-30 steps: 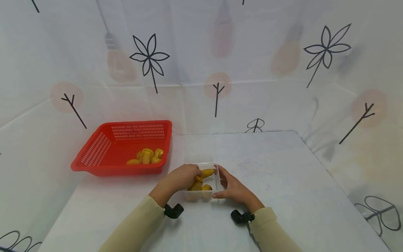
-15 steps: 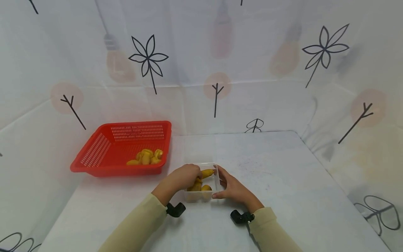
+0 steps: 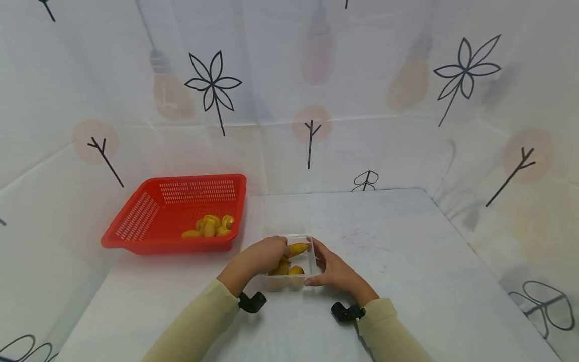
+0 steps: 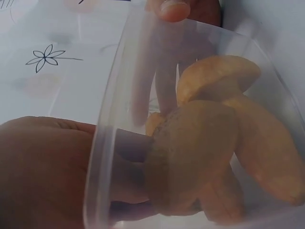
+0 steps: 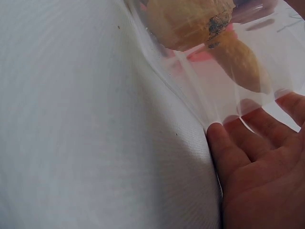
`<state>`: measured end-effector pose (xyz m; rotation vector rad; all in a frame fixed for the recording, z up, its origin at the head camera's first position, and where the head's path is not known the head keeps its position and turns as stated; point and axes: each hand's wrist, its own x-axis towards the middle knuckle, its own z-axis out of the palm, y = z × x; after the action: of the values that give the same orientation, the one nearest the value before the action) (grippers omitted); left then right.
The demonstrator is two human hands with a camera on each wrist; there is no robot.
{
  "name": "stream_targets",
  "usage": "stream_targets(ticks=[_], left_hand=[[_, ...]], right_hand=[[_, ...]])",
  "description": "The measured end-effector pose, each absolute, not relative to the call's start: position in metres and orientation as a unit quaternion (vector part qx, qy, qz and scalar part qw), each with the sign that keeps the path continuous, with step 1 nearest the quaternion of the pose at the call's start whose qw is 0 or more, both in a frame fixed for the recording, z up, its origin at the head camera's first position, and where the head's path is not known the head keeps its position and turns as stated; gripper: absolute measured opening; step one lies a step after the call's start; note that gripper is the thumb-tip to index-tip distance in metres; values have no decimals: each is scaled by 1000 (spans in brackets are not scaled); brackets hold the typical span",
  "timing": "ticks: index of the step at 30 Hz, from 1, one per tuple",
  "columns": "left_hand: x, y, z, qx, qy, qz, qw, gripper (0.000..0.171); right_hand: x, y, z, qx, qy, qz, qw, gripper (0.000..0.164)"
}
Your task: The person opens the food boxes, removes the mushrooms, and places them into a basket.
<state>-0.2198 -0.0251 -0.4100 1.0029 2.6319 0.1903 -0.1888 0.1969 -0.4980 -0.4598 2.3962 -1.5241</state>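
Note:
A clear plastic container (image 3: 286, 276) stands on the white table, with several yellow-brown mushrooms in it; two mushrooms (image 4: 190, 148) show close through its wall. My left hand (image 3: 262, 257) reaches over the left side into the container. Its fingers grip a mushroom (image 3: 297, 249), whose end sticks out past them; the fingertips are partly hidden. Another mushroom (image 3: 296, 270) lies near the front wall. On the right side my right hand (image 3: 338, 274) holds the container, thumb at the near corner and fingers along the outer wall, as the right wrist view also shows.
A red perforated basket (image 3: 135, 244) stands at the back left with several yellow pieces (image 3: 210, 226) in its right part. Patterned white cloth (image 3: 271, 151) hangs behind and beside the table (image 3: 362, 241). Black wrist cameras (image 3: 252, 302) sit on both wrists.
Both hands and the container keep nearly the same place. The left forearm has shifted slightly to the right, and the head view has moved a little.

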Motion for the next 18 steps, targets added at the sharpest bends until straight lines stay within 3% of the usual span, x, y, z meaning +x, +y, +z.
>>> stream_targets(ticks=[18], left_hand=[[-209, -33, -399, 349, 923, 97, 132, 22]], right_hand=[[-188, 197, -497, -149, 829, -521, 137, 114]])
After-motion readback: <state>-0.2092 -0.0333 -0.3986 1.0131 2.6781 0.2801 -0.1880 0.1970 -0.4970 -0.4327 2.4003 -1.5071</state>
